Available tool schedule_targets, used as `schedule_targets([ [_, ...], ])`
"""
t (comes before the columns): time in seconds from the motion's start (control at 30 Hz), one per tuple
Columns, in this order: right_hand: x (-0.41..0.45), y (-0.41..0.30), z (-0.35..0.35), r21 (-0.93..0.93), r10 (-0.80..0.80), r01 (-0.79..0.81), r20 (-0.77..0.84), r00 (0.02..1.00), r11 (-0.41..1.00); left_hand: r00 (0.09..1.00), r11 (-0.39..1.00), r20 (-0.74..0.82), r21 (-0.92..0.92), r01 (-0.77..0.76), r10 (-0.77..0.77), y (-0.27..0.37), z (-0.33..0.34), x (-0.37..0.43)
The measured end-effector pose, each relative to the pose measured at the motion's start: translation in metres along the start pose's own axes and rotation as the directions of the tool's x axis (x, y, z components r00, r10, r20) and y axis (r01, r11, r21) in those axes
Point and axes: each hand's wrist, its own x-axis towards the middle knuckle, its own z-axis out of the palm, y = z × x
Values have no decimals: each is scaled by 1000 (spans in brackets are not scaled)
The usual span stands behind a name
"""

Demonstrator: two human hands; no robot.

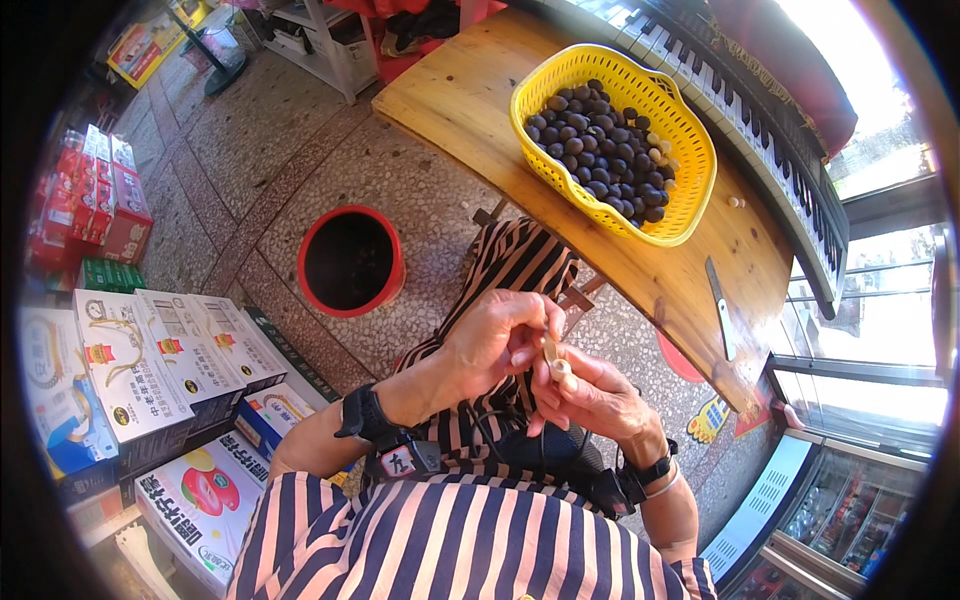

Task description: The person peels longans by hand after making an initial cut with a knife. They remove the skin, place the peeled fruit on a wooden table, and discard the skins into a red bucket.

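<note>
My right hand (592,394) holds a small pale round fruit or nut (559,369) between thumb and fingers. Pinched in my left hand (517,330) is a thin tan strip (550,346), which looks like peel and touches or joins the pale piece. Beyond them, a yellow plastic basket (694,161) on the wooden table (645,277) holds many dark round fruits or nuts (600,146), with several pale ones (660,150) at its right side. A knife with a white handle (724,322) lies near the table's right end. Small pale pieces (736,202) rest beside the basket.
A red-rimmed bucket (351,260), dark inside, stands on the speckled floor left of my knees. An electronic keyboard (720,97) lines the table's far side. Printed cartons (135,360) are stacked at the left. A glass-fronted cabinet (847,502) is at the lower right.
</note>
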Motion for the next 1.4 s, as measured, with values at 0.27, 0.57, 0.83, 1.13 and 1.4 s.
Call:
schedule_targets([
  [0.27, -12, -50, 4, -558, -461, 284, -205, 863, 780, 722, 332, 51, 864, -378, 690, 33, -53, -18],
  [0.57, 30, -127, -28, -982, -838, -185, -121, 532, 24, 626, -481, 437, 870, -110, 646, 18, -104, 5],
  [0.83, 10, -127, -39, -958, -860, -271, -63, 507, -90, 853, -949, 475, 101, -298, -217, -88, -50, 49],
  [1.13, 24, -153, -62, -809, -689, -427, -37, 724, -404, 860, -905, 427, 181, -385, -280, -113, -57, 45],
  [1.4, 41, -151, -61, -801, -646, -432, -76, 759, -414, 742, -698, 665, 491, -521, -86, -85, -68, 36],
])
